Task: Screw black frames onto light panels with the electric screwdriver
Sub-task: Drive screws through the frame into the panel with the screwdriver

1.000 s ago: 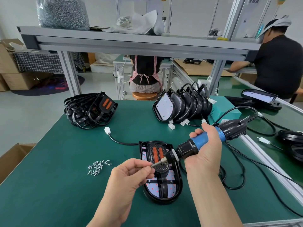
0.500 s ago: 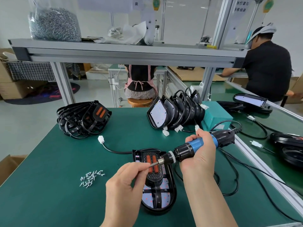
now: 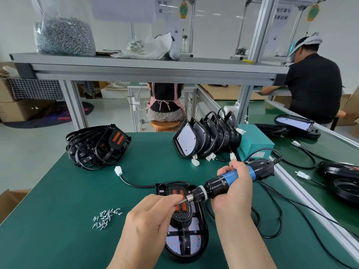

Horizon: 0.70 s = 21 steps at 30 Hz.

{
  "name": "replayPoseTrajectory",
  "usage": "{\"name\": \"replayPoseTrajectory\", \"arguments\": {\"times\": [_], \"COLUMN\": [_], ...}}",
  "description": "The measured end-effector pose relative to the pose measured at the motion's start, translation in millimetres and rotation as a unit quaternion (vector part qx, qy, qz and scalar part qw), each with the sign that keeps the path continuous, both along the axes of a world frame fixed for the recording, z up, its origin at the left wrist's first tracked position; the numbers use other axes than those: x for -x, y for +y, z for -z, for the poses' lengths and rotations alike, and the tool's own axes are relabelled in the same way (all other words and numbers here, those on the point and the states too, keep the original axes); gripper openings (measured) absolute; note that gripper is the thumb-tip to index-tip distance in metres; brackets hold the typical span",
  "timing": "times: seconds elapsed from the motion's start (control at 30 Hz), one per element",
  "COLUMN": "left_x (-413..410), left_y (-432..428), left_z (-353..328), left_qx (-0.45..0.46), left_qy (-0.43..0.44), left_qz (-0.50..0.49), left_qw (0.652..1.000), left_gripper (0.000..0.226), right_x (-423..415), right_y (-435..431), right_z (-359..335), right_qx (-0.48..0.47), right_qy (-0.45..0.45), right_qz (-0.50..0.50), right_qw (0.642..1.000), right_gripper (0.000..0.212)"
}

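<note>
A light panel (image 3: pixel 191 242) with a black frame (image 3: pixel 185 214) laid on it lies flat on the green table (image 3: pixel 58 191) in front of me. My right hand (image 3: pixel 233 191) grips the blue and black electric screwdriver (image 3: pixel 227 181), held nearly level above the frame. My left hand (image 3: pixel 149 216) pinches at the bit tip (image 3: pixel 181 201); whatever small thing it pinches is hidden by the fingertips. A heap of loose screws (image 3: pixel 105 219) lies on the table to the left.
A tangle of black frames (image 3: pixel 97 148) sits at the back left and a row of upright light panels (image 3: pixel 204 140) at the back middle. A teal power box (image 3: pixel 254 142) stands to the right. Black cables (image 3: pixel 272 216) loop at my right. People work beyond.
Both hands stay together at the bit tip above the frame. The head camera has tilted upward, so the table scene sits lower in view.
</note>
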State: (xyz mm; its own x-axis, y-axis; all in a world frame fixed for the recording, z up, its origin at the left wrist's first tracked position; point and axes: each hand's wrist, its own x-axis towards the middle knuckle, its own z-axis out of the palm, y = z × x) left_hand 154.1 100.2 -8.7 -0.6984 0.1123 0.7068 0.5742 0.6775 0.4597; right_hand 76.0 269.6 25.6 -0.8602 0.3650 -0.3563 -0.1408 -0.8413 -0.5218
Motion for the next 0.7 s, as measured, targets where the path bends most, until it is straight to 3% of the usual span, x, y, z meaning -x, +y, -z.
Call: {"name": "replayPoseTrajectory", "arguments": {"times": [0.13, 0.3, 0.4, 0.57, 0.7], "left_x": [1.2, 0.4, 0.9, 3.7, 6.3], "left_y": [-0.5, 0.5, 1.5, 4.2, 3.7], "left_z": [1.3, 1.8, 4.6, 9.0, 12.4], "left_qx": [0.042, 0.022, -0.04, -0.16, -0.198], "left_qy": [0.031, 0.003, -0.032, -0.126, -0.153], "left_qz": [-0.012, -0.028, -0.039, -0.036, -0.026], "left_qw": [0.999, 0.999, 0.998, 0.978, 0.968], "left_gripper": [0.026, 0.028, 0.028, 0.053, 0.053], "right_x": [-0.6, 1.9, 4.9, 9.8, 14.0], "right_y": [-1.5, -0.9, -0.9, -2.2, -2.6], "right_z": [1.4, -0.7, -2.8, -5.1, -3.4], "right_qx": [0.004, -0.001, -0.004, -0.014, -0.024], "right_qy": [-0.006, -0.003, 0.0, 0.009, 0.011], "right_qz": [-0.001, -0.001, 0.002, 0.011, 0.015], "right_qw": [1.0, 1.0, 1.0, 1.0, 1.0], "right_gripper": [0.019, 0.018, 0.017, 0.017, 0.017]}}
